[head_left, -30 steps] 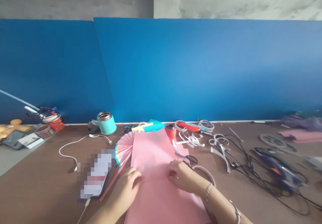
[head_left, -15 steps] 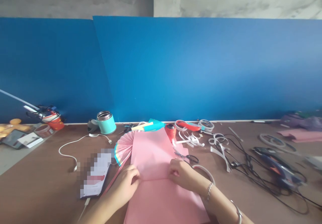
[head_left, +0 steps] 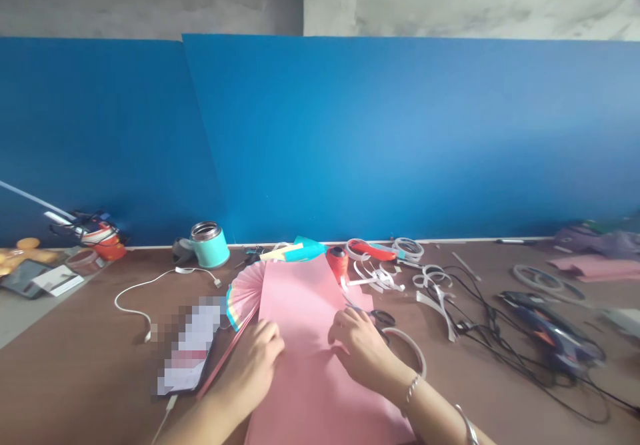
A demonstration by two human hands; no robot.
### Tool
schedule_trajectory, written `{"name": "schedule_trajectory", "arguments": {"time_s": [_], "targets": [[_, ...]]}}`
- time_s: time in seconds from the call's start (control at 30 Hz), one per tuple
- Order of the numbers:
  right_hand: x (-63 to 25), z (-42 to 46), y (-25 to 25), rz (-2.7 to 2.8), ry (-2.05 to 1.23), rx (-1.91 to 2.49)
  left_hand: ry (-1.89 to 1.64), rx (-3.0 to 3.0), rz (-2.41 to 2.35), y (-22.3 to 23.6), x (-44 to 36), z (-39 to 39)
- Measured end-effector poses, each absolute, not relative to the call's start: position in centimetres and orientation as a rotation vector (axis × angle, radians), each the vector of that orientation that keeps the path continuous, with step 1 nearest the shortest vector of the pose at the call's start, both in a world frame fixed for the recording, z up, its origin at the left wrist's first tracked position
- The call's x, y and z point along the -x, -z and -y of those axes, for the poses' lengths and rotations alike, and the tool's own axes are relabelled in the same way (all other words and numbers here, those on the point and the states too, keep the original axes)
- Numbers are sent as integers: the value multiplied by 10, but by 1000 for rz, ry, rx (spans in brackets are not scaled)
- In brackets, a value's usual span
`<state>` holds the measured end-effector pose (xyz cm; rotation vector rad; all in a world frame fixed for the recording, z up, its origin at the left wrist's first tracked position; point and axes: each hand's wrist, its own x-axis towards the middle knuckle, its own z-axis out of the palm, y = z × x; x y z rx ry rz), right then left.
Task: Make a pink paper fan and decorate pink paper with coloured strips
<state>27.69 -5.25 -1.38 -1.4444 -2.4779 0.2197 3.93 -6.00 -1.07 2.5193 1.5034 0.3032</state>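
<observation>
A long pink sheet of paper (head_left: 310, 392) lies on the table in front of me, with a faint crease across its middle. At its left edge is my left hand (head_left: 260, 358), fingers curled in against the paper and the thumb hidden. My right hand (head_left: 356, 340) rests at the right edge, fingers bent and apart from the thumb, the tips over the sheet. A pleated pink paper fan (head_left: 245, 292) with a blue and yellow rim lies left of the sheet. Beside my right hand are dark-handled scissors (head_left: 383, 317), partly covered.
A phone (head_left: 193, 352) with a white cable lies to the left. Behind it stands a turquoise metal cup (head_left: 210, 245). At the back are red thread (head_left: 338, 262) and white strips (head_left: 380, 277). Black cables (head_left: 493, 325) and a dark blue tool (head_left: 555, 335) lie right.
My right hand has lifted slightly and its fingers have spread from the closed grip. My left hand has shifted slightly at the edge. The crease looks fainter and flatter.
</observation>
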Motion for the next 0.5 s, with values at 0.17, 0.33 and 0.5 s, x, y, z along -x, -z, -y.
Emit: {"name": "schedule_trajectory", "arguments": {"time_s": [0.17,0.33,0.5], "targets": [[-268,60,18,2694,64,1322,-130,-2729,-1401,25,-41,68],[-266,57,21,2691,111,1318,-58,-2737,-1387,20,-41,61],[-271,51,17,2514,-120,1428,-148,-2474,-1376,2,-37,45]]}}
